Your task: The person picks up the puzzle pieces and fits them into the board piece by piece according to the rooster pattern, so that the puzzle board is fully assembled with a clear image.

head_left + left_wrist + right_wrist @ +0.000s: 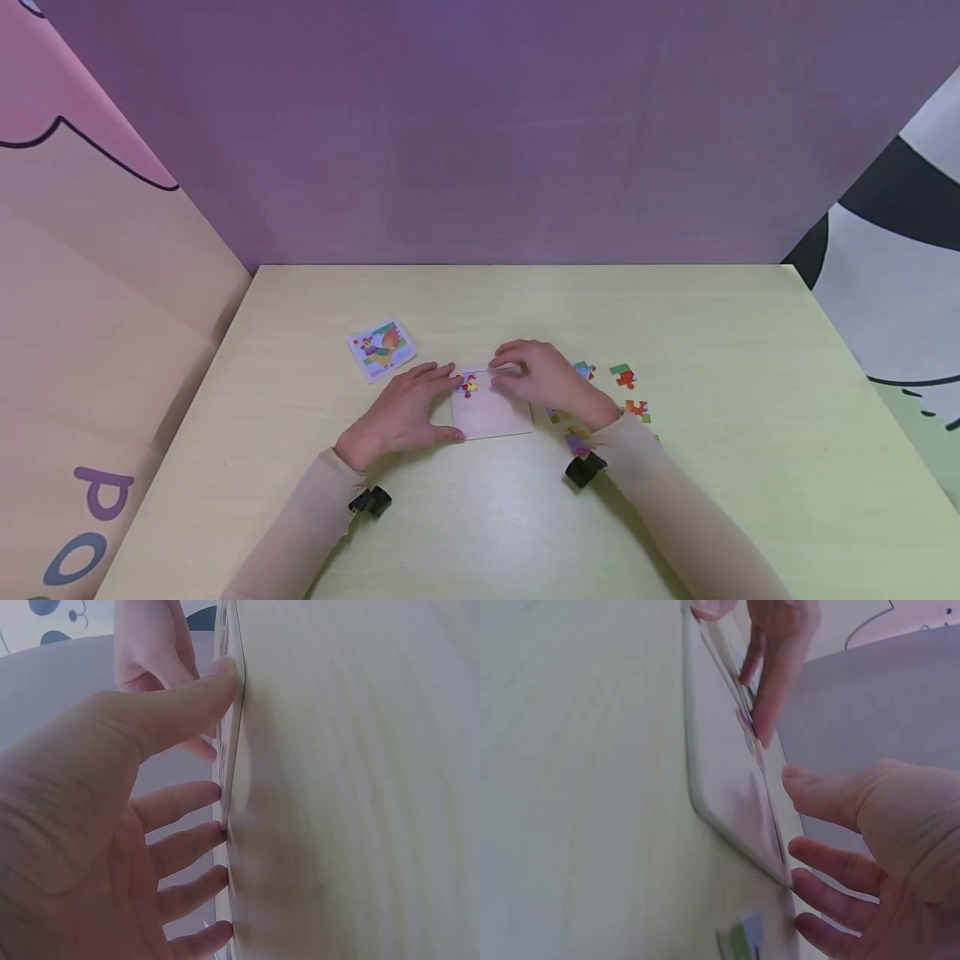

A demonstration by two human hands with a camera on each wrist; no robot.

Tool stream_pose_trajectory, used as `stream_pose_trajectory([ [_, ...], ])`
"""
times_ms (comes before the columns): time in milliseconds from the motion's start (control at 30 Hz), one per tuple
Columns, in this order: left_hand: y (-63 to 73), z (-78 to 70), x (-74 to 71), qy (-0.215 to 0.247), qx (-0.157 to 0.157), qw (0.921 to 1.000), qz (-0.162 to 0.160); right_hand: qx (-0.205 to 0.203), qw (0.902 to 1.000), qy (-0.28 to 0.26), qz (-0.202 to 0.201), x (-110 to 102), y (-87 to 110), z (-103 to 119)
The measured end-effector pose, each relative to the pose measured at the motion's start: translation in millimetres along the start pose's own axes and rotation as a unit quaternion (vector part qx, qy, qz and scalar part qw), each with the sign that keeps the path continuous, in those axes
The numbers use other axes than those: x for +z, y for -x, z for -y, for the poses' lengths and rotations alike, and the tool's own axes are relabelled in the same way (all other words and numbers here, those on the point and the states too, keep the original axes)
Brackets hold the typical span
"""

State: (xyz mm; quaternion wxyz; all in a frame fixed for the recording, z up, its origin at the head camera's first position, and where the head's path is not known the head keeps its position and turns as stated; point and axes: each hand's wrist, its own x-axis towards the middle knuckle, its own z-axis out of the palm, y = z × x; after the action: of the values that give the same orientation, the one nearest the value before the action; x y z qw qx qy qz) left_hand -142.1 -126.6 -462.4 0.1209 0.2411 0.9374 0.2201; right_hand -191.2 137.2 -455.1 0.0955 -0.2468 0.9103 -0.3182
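Observation:
A pale square puzzle board (495, 415) lies flat between the two hands, with a small group of colourful jigsaw pieces (468, 384) at its upper left corner. My left hand (401, 415) spreads along the board's left side. Its thumb (191, 705) touches the edge near the lower corner, and the index finger reaches the jigsaw pieces. Over the far right corner is my right hand (547, 382), fingers loosely bent. In the right wrist view its thumb (821, 795) and fingers stand apart, with nothing visible between them; a fingertip is at the board's corner.
Loose jigsaw pieces (624, 377) are scattered to the right of the board, some partly hidden under the right forearm. A square picture card (382, 349) lies at the left, beyond the left hand. A purple wall panel (480, 150) rises behind the wooden table (712, 333).

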Motion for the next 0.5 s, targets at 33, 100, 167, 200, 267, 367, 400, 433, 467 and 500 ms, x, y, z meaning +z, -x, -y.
stream_pose_trajectory([
  [33,0.2,0.1,-0.1,0.0,0.0,1.0,0.0,0.006,0.9999,-0.009,-0.001,-2.2,1.6,-1.4],
  [100,0.4,0.1,-0.4,0.001,-0.001,1.0,0.001,0.016,0.9997,-0.019,-0.004,-6.6,4.6,-4.5],
  [167,0.4,0.5,-0.2,0.001,-0.002,1.0,0.0,0.023,0.9994,-0.024,-0.005,-11.1,7.3,-8.1],
  [200,0.4,0.6,-0.2,0.001,-0.002,1.0,-0.001,0.024,0.9994,-0.025,-0.007,-13.3,8.8,-10.2],
  [267,0.3,0.7,0.0,0.001,-0.002,1.0,-0.001,0.025,0.9993,-0.026,-0.01,-17.3,12.1,-14.8],
  [367,0.3,0.6,0.6,0.002,-0.002,1.0,-0.002,0.027,0.999,-0.034,-0.012,-22.6,18.0,-21.7],
  [400,0.4,0.5,0.9,0.003,-0.002,1.0,-0.002,0.028,0.9989,-0.034,-0.014,-23.8,20.0,-23.9],
  [433,0.6,0.4,1.0,0.004,-0.002,1.0,-0.002,0.029,0.9989,-0.035,-0.014,-25.1,22.0,-25.7],
  [467,0.9,0.4,1.2,0.006,-0.002,1.0,-0.001,0.03,0.9988,-0.035,-0.014,-26.4,24.0,-27.1],
  [500,1.2,0.2,1.2,0.009,-0.003,1.0,-0.002,0.03,0.9988,-0.034,-0.015,-27.3,25.9,-28.6],
])
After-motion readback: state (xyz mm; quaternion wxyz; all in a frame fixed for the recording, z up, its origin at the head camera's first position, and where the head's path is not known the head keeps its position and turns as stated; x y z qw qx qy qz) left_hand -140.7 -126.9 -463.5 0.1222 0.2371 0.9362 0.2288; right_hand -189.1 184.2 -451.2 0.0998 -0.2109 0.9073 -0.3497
